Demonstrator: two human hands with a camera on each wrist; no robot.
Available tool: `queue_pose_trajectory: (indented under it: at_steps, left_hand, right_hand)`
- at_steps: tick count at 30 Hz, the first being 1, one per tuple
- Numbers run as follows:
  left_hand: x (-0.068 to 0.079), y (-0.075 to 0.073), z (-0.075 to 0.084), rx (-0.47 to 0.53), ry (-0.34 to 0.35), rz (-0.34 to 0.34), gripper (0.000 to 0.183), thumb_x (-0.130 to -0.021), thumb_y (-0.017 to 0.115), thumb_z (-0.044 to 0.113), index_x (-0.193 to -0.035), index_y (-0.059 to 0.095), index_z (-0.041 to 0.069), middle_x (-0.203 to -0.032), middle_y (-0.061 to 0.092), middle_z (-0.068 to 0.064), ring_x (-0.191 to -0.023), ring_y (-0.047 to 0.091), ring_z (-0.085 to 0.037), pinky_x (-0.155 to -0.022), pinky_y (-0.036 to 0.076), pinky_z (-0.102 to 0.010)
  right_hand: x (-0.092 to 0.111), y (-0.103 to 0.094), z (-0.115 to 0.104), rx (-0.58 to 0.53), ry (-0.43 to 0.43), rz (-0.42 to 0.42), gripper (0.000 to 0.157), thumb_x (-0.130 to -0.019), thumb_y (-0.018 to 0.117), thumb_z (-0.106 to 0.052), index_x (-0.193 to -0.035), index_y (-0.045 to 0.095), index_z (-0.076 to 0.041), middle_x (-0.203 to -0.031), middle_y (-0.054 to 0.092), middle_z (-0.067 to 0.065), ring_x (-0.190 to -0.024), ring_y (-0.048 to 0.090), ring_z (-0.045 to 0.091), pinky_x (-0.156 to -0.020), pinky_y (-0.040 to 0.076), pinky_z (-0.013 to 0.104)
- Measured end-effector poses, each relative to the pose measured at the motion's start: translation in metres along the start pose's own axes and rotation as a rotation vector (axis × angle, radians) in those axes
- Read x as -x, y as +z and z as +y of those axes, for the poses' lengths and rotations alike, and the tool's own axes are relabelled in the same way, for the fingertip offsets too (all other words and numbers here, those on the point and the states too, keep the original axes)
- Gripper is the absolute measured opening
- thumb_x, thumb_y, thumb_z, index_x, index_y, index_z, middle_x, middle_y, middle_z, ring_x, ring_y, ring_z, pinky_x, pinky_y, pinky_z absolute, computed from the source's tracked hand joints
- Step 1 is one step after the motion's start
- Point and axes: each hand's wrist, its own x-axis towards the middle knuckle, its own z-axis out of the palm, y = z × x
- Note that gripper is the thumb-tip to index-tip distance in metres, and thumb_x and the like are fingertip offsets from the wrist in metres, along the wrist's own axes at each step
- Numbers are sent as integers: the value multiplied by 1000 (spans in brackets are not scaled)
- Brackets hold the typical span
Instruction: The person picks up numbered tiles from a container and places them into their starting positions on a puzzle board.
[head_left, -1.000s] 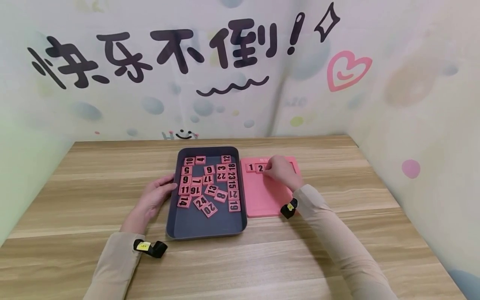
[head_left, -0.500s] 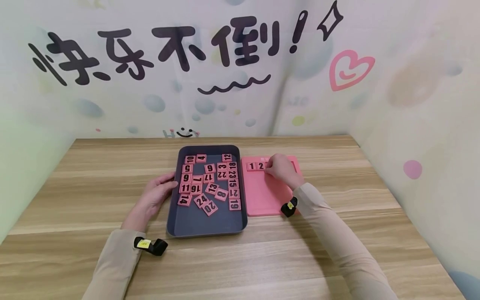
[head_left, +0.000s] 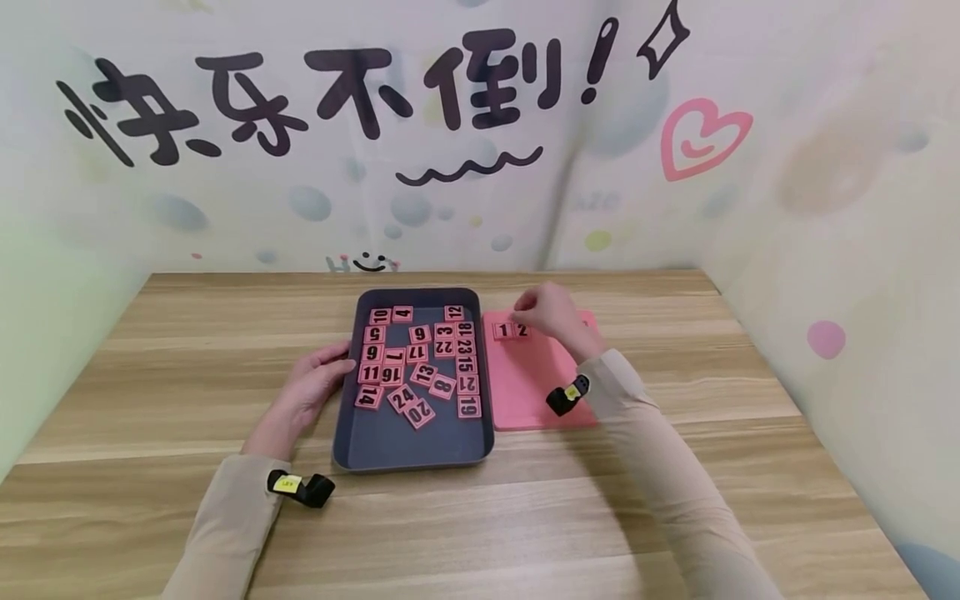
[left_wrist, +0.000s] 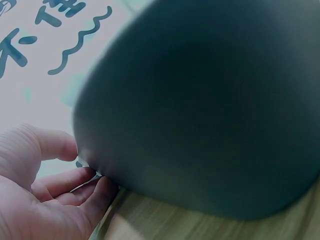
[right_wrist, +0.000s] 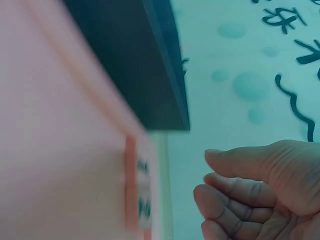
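A dark grey tray (head_left: 414, 450) lies on the table with several pink number tiles (head_left: 393, 375) in it. My left hand (head_left: 307, 392) grips the tray's left side, with the thumb at the rim and the fingers against the outer wall, as the left wrist view (left_wrist: 55, 185) also shows. Right of the tray is a pink board (head_left: 525, 392), with tiles 1 (head_left: 503, 331) and 2 (head_left: 522, 330) side by side at its upper left. Over the board's top, just above tile 2, hovers my right hand (head_left: 557, 315). Its fingers are loosely bent, with nothing between thumb and fingertips in the right wrist view (right_wrist: 260, 190).
Both things rest on a wooden table (head_left: 225, 350). Behind it hangs a white backdrop (head_left: 450, 217) with black lettering and a pink heart. The tray's right wall (head_left: 486, 367) stands close beside the board, higher than it.
My right hand has let go of tile 2, lifting and shifting slightly up and left. Tiles 1 and 2 stay in place. The left hand keeps its grip on the tray.
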Motion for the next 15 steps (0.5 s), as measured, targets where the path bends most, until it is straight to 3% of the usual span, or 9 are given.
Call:
queue_pose_trajectory:
  at_steps: [6,15]
  left_hand:
    - [0,-1,0,-1,7,-5,56,-93,47,0,-145,25,-5,-150,25,-20,-136,27,-28,-111,24,-36]
    - [-1,-1,0,-5,10,-4,56,-93,47,0,-144,25,-5,-150,25,-20,-136,27,-28,-111,24,-36]
  right_hand:
    - [-5,13,-31,-125,-1,-6,19,-82,72,-19,-95,70,-4,-88,67,8,-74,57,19,-59,49,27]
    - [-12,35,-73,-183,-33,-95,21,-83,73,-21,-98,70,-7,-88,65,4,-77,58,18,-65,50,26]
